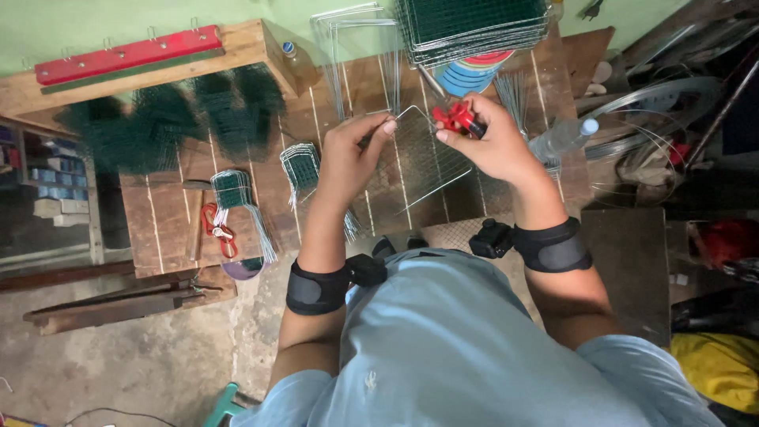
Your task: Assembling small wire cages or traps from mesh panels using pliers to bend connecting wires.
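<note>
Wristbands on both forearms; above the wooden workbench point(237, 213) the left hand point(352, 154) pinches a wire mesh panel point(423, 158), right hand point(490, 138) clamped on red pliers point(455, 119). Thin wire could slip, jabbing fingers.

Soft even daylight, sharp, edges warped
</note>
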